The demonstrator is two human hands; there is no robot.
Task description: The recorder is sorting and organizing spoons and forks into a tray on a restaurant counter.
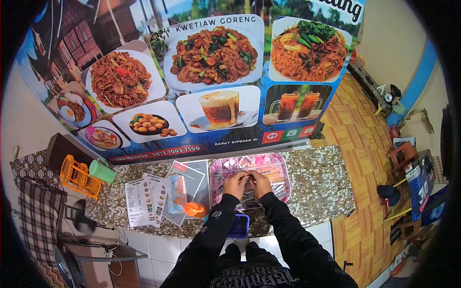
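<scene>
Both my hands meet over a pink patterned tray on the speckled stone counter. The fingers of my left hand and my right hand are closed and almost touch at the tips. Whatever they pinch between them is too small to make out. Under and between the hands lies silvery metal cutlery. Several thin orange and pink sticks fill the tray's right part. Pink and white heart-like shapes show along the far side of the tray.
Left of the tray are an orange lidded cup, a grey menu card and white menu sheets. A blue basket sits at the counter's near edge. Farther left are a green pitcher and orange basket. A food banner stands behind.
</scene>
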